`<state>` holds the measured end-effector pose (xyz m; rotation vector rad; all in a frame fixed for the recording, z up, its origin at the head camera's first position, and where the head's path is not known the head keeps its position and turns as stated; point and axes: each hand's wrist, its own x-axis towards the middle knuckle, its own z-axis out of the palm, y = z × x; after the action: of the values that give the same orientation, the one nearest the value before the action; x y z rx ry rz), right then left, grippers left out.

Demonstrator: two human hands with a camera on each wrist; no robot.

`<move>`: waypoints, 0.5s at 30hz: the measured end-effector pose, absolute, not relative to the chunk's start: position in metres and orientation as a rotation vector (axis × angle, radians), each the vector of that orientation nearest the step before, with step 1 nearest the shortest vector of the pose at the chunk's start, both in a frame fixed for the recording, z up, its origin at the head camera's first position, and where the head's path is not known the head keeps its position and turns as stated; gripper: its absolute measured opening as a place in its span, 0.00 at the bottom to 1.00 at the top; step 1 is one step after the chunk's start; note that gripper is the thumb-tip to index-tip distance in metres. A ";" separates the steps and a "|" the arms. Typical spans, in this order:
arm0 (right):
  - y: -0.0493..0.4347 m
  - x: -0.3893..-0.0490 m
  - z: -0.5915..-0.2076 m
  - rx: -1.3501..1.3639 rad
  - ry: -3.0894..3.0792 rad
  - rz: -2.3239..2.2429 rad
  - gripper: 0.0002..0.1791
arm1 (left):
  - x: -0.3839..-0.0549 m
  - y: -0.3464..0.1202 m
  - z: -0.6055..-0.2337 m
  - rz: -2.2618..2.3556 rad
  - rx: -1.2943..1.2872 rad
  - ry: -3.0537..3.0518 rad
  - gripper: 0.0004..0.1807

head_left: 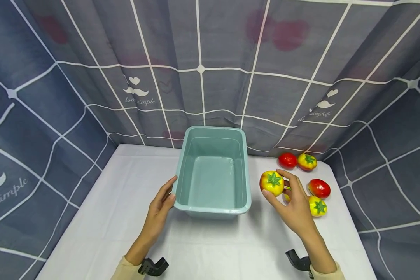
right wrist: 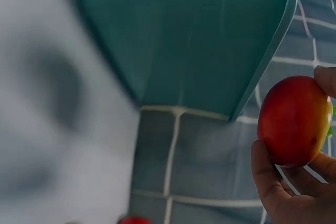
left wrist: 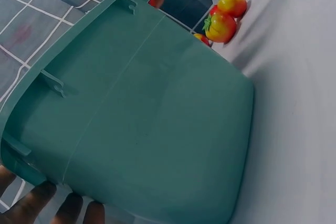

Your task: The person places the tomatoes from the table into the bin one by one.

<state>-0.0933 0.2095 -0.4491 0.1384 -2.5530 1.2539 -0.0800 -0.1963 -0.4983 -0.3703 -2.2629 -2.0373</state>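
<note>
A pale teal plastic basin stands in the middle of the table with nothing inside it. My left hand rests against the outside of its left rim, fingers extended and touching; its fingertips show below the rim in the left wrist view. To the right of the basin, my right hand holds a yellow-and-red toy tomato with a green star-shaped top, pinched between thumb and fingers. In the right wrist view this toy tomato shows its red side, lifted beside the basin wall.
More toy tomatoes lie at the right: a red one and a yellow one at the back, another red one and a yellow one beyond my right hand. Gridded curtains enclose the white table.
</note>
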 end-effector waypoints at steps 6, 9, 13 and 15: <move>0.188 -0.111 -0.437 0.308 -2.511 1.326 0.42 | -0.080 -0.196 -0.497 -2.019 -0.342 -2.277 0.29; 0.178 -0.119 -0.434 0.396 -2.489 1.334 0.41 | -0.080 -0.197 -0.498 -2.011 -0.321 -2.284 0.29; 0.167 -0.127 -0.430 0.505 -2.521 1.283 0.42 | -0.080 -0.196 -0.498 -2.004 -0.299 -2.299 0.29; 0.163 -0.129 -0.428 0.577 -2.539 1.246 0.43 | -0.079 -0.196 -0.498 -2.001 -0.291 -2.309 0.29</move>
<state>-0.1292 0.1631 -0.4279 0.5766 -2.5394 1.2463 -0.0794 -0.1956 -0.4979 -0.2912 -2.3089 -2.0007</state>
